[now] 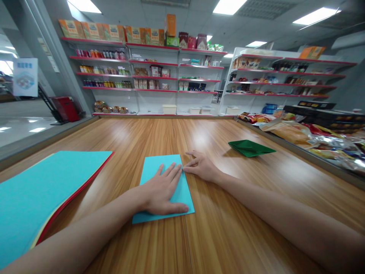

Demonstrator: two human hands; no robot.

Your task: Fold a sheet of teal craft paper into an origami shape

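Observation:
A folded light-blue sheet of paper [151,171] lies on the wooden table in front of me. My left hand [162,190] rests flat on it, palm down, fingers spread and thumb out to the right. At the paper's right edge, my right hand [201,166] has thumb and a finger pinched together against the edge, with another finger stretched out above them. A green folded paper shape [251,147] with pointed ends sits farther off to the right, apart from both hands.
To the left lies a stack of large paper sheets [57,182], blue on top, with cream and red edges below. Packaged snacks [293,133] lie beyond the table's raised right edge. Stocked shelves [154,78] stand behind, with a red box [65,108] on the floor at left.

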